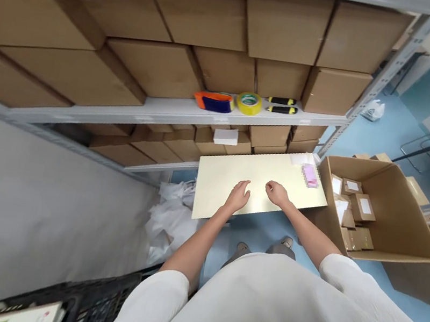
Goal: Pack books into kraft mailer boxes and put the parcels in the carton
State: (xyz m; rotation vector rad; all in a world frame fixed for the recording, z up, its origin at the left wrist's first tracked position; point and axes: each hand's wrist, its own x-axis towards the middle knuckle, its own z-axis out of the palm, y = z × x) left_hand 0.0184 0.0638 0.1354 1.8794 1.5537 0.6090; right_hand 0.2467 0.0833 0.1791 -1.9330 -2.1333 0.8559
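Over the middle of a cream tabletop (215,183), my left hand (237,196) hovers or rests with thumb and fingers apart, holding nothing. A short gap to its right, my right hand (277,194) has its fingers curled in toward the palm, and I see no object in it. At the table's far right corner lies a pink rectangular item (310,175), blurred by pixelation. Beside that is a small white item (300,159). Whether either hand touches the tabletop I cannot tell.
Cardboard boxes (287,25) fill the metal rack (174,107) ahead. Its ledge holds an orange-and-blue tool (214,102), a yellow tape roll (240,105) and two black-yellow cutters (282,109). An open carton (398,212) with small boxes stands right; white plastic bags (174,214) lie left.
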